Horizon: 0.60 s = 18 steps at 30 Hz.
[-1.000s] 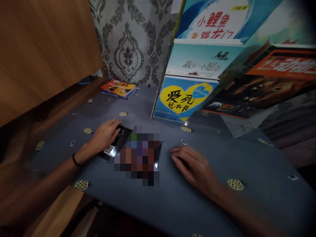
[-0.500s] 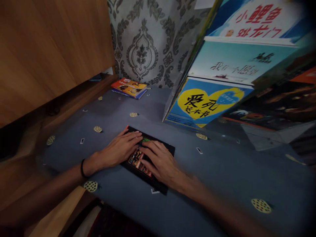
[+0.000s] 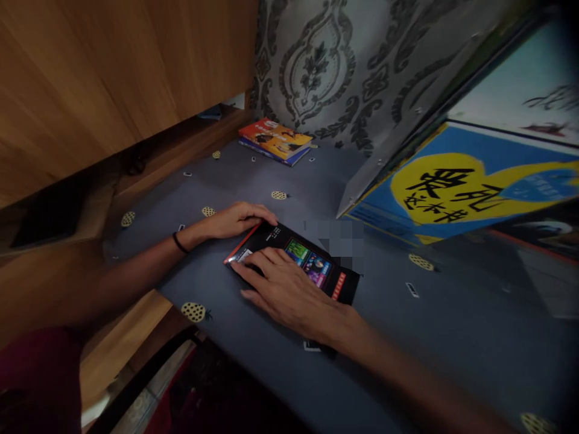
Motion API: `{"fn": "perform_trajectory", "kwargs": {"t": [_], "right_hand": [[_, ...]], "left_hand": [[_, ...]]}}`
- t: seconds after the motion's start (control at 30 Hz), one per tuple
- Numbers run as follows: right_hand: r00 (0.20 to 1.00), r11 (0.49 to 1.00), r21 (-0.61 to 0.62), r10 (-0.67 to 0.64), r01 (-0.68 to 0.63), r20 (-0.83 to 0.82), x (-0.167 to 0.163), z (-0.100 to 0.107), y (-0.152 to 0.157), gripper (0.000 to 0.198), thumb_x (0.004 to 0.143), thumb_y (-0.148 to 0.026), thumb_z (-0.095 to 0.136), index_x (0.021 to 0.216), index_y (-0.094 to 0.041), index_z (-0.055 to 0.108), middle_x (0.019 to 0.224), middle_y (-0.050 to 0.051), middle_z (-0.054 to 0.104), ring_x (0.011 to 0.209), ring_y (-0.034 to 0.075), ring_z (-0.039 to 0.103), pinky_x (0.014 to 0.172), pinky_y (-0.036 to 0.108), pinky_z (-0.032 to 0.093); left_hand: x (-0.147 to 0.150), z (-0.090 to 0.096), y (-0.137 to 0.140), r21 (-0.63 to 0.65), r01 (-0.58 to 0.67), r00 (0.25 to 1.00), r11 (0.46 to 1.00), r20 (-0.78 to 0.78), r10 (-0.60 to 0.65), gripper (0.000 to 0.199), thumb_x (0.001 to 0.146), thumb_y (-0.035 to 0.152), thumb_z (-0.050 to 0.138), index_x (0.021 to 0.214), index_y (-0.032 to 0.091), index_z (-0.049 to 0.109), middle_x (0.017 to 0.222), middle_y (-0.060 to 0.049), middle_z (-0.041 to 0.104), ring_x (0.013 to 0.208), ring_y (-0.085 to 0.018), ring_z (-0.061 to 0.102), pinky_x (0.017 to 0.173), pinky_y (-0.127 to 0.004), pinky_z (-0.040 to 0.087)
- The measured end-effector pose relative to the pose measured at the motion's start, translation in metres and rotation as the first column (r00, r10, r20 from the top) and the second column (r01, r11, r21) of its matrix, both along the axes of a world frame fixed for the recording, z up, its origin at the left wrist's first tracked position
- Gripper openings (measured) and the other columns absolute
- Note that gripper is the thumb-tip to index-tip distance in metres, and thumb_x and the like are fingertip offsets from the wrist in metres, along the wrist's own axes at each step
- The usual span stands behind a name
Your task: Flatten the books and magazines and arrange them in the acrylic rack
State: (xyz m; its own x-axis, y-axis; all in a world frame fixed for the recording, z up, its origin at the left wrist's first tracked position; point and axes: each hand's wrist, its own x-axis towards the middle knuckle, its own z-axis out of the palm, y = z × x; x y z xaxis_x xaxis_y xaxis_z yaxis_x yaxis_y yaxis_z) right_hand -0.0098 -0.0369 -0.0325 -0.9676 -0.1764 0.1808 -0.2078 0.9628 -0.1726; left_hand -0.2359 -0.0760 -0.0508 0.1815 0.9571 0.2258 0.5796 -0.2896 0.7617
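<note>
A thin black book (image 3: 346, 294) with colourful picture panels, a pale label and a red edge lies flat on the patterned tablecloth. My left hand (image 3: 233, 220) rests along its far left edge, with the fingertips bent over the corner and no grip on it. My right hand (image 3: 289, 292) lies palm down across the near left part, fingers stretched toward the red edge. The right hand and wrist hide much of the near side of the cover.
Two stacked books (image 3: 275, 142) lie at the back by the wallpapered wall. A display rack holding a blue and yellow book (image 3: 434, 181) stands at the right. A wooden cabinet (image 3: 126, 78) borders the left. The table's near edge drops toward a chair (image 3: 149, 374).
My view has turned left. The right hand has slid toward the book's left edge, and the left hand has drawn back to its far corner, uncovering the panels and label.
</note>
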Motion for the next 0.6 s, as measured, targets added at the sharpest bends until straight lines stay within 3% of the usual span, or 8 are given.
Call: {"fn": "perform_trajectory", "kwargs": {"t": [0.2,0.6], "right_hand": [[0.998,0.998,0.042,-0.057,0.056,0.024,-0.015,-0.003,-0.003,0.045,0.101,-0.046,0.052,0.135,-0.017,0.058,0.105,0.011,0.062,0.098,0.026,0.055,0.089,0.045,0.049],[0.982,0.983,0.010,-0.182,0.182,0.057,-0.015,-0.001,-0.008,0.038,0.101,-0.040,0.055,0.131,-0.019,0.061,0.103,0.010,0.062,0.095,0.025,0.053,0.088,0.042,0.045]], "left_hand": [[0.004,0.001,-0.003,0.018,0.000,1.000,1.000,-0.009,0.000,0.033,0.098,0.008,0.044,0.112,0.019,0.072,0.128,-0.009,0.070,0.122,-0.018,0.064,0.109,-0.039,0.046],[0.000,0.000,-0.002,-0.018,0.018,0.997,1.000,0.074,-0.016,0.031,0.101,0.014,0.044,0.115,0.019,0.072,0.126,-0.009,0.071,0.123,-0.019,0.063,0.110,-0.039,0.045]]}}
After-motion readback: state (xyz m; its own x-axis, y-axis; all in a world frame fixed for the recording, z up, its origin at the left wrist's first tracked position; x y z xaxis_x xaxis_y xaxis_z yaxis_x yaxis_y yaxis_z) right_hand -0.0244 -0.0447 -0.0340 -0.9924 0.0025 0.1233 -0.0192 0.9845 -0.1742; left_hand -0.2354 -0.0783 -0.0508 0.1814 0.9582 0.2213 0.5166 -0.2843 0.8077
